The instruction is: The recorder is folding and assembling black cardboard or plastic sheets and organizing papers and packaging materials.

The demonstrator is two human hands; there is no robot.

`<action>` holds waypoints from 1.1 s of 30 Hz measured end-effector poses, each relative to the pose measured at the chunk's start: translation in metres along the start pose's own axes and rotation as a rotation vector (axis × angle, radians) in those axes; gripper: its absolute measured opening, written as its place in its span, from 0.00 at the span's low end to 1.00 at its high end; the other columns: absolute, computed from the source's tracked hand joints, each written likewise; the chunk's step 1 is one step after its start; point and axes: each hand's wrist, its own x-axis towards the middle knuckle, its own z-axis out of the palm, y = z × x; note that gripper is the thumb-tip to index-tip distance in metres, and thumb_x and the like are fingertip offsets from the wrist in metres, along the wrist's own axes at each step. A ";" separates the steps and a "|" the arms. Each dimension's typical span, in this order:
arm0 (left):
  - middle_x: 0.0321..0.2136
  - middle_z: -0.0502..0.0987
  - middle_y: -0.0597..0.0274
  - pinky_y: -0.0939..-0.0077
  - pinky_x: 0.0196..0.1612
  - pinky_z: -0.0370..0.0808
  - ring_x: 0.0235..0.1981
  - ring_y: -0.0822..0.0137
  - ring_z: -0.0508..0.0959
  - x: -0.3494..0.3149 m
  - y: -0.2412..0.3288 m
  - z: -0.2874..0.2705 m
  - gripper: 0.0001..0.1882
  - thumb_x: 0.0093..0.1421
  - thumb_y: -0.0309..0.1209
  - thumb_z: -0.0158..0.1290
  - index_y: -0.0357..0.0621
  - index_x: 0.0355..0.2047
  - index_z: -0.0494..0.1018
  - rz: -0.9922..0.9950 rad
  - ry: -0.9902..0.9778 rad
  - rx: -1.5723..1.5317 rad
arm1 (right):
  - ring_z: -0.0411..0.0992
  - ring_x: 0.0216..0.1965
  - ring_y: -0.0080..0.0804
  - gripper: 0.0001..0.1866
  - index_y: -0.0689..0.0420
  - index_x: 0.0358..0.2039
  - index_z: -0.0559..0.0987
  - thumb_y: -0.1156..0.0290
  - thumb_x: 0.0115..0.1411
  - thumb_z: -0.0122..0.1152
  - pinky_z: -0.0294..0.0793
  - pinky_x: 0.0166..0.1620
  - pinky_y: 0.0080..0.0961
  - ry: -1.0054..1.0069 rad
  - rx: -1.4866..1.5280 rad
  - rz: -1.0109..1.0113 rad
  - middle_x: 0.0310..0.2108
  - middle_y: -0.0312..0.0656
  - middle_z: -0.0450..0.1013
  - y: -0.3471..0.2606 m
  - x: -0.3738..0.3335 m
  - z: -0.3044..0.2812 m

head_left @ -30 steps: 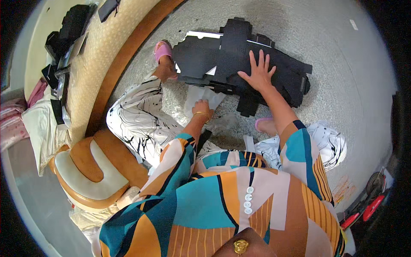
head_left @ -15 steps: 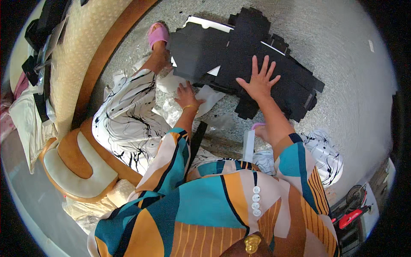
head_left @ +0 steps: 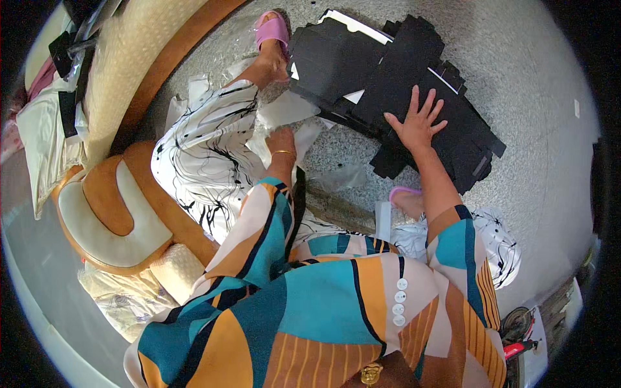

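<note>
My right hand (head_left: 419,129) lies flat, fingers spread, on a pile of flattened black cardboard boxes (head_left: 362,81) on the floor. A few white inner edges and a small white triangle show among the black panels. My left hand (head_left: 281,138), with a thin gold bangle at the wrist, is down beside my left leg. It is closed on a thin, translucent white plastic sheet (head_left: 288,108), which bunches up around it and covers most of the fingers. More of the crumpled sheeting lies against the trouser leg.
My foot in a pink slipper (head_left: 272,31) stands left of the boxes. A curved brown-edged cushioned seat (head_left: 145,58) runs along the left, with a padded armrest (head_left: 116,246) near me. Clear film (head_left: 339,178) lies on the speckled floor. Something red (head_left: 517,349) is at lower right.
My left hand has closed from a spread pose and gathered up the white sheet. My right hand stays flat on the boxes. The whole view has shifted slightly.
</note>
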 end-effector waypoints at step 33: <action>0.46 0.68 0.58 0.50 0.50 0.60 0.49 0.57 0.67 -0.045 0.112 0.065 0.21 0.57 0.41 0.45 0.53 0.51 0.64 1.296 -0.052 0.409 | 0.24 0.62 0.59 0.53 0.42 0.62 0.42 0.34 0.42 0.54 0.30 0.52 0.72 0.030 0.062 -0.066 0.63 0.52 0.27 0.002 0.000 0.007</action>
